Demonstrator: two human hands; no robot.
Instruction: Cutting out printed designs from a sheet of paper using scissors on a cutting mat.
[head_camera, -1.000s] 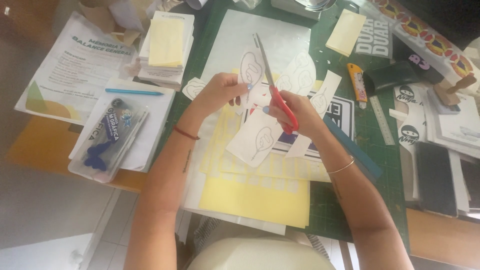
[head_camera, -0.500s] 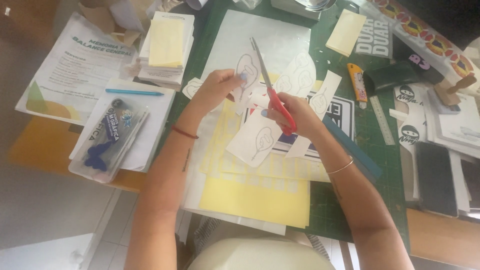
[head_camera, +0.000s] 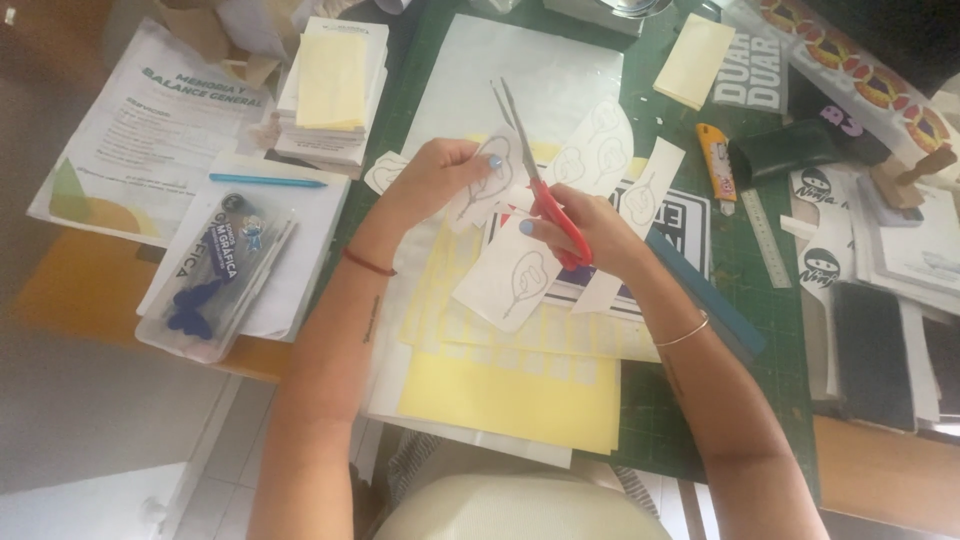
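Observation:
My right hand (head_camera: 590, 232) grips red-handled scissors (head_camera: 545, 192) whose blades point up and away, slightly parted. A white paper cutout with a line drawing (head_camera: 487, 172) is pinched in my left hand (head_camera: 435, 175), right beside the blades. More white cutouts with similar drawings lie under and around both hands: one (head_camera: 520, 280) just below the right hand, others (head_camera: 600, 145) beyond it. Beneath them sit a yellow sticker sheet with empty cut-out windows (head_camera: 505, 375) and a green cutting mat (head_camera: 720, 290).
A stack of papers topped with yellow (head_camera: 335, 85) and a blue pen (head_camera: 268, 180) lie at left, with a clear plastic case (head_camera: 215, 275). An orange utility knife (head_camera: 715, 160), metal ruler (head_camera: 768, 238), blue bar (head_camera: 705, 295), stickers and a wooden stamp (head_camera: 910, 175) are at right.
The scissors and both hands have stayed nearly in place; the left hand has turned the small cutout slightly against the blades.

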